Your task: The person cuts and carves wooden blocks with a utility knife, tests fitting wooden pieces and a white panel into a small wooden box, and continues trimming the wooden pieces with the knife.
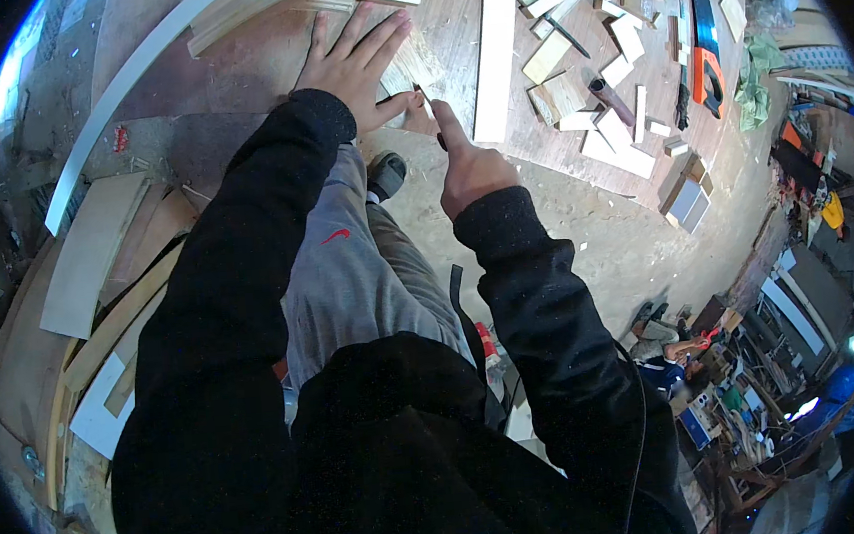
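Note:
My left hand (356, 64) lies flat, fingers spread, on a small pale wood piece (413, 65) at the edge of the brown workbench (260, 54). My right hand (467, 168) is closed around a thin dark tool (432, 116), perhaps a pencil or a blade; its tip touches the wood just by my left thumb. Both arms wear black sleeves. A long pale wooden strip (492, 51) lies just right of the hands.
Many small wood offcuts (593, 83) litter the bench to the right, with a hand saw with an orange handle (703, 54). A long curved white strip (123, 100) arcs at left. Plywood boards (90, 258) lie on the floor. Another person (669, 348) crouches at lower right.

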The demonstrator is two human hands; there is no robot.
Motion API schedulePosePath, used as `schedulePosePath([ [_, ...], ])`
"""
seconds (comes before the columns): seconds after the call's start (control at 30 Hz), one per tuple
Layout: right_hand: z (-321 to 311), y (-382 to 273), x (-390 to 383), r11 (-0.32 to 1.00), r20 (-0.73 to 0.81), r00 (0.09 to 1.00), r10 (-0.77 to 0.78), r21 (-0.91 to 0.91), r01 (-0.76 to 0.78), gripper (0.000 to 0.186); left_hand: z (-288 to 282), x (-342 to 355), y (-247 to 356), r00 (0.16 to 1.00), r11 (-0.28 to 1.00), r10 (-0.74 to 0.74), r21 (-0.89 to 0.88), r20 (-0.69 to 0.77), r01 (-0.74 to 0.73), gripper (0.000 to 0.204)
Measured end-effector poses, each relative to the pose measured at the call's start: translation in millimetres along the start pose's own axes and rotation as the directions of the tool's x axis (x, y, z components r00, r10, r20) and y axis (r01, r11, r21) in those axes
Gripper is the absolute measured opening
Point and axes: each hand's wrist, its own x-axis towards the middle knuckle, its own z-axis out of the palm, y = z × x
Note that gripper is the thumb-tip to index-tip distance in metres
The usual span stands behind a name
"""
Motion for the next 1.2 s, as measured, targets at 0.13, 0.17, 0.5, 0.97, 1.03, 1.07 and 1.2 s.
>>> schedulePosePath([
  [0.13, 2, -1, -1, 1.000, 0.033, 0.999, 0.018, 0.015, -0.019, 0.072, 4, -3, 0, 1.000, 1.000, -0.005, -0.009, 0.005, 0.005, 0.089],
  [0.17, 3, -2, -1, 1.000, 0.040, 0.999, 0.030, 0.010, -0.030, 0.066, 5, -3, -1, 1.000, 1.000, -0.001, -0.008, 0.010, 0.001, 0.089],
  [0.5, 18, 17, 7, 1.000, -0.029, 1.000, -0.002, 0.020, 0.002, 0.065, -10, 8, -5, 1.000, 0.996, 0.005, -0.085, -0.002, -0.006, 0.091],
  [0.97, 8, -16, 19, 0.962, 0.140, 0.983, 0.118, 0.230, -0.148, 0.044, -41, -14, 23, 0.976, 0.952, -0.211, -0.238, -0.061, 0.191, 0.096],
  [1.03, -6, -13, 5, 0.943, 0.133, 0.980, 0.151, 0.277, -0.183, 0.048, -54, 6, 35, 0.977, 0.943, -0.212, -0.255, 0.038, 0.214, 0.090],
  [1.07, -11, -8, -3, 0.946, 0.111, 0.980, 0.168, 0.260, -0.191, 0.048, -49, 14, 33, 0.982, 0.948, -0.171, -0.258, 0.083, 0.187, 0.087],
  [1.2, -10, -16, -13, 0.942, 0.124, 0.973, 0.194, 0.252, -0.220, 0.050, -55, 30, 24, 0.991, 0.979, -0.053, -0.190, 0.125, 0.077, 0.078],
])
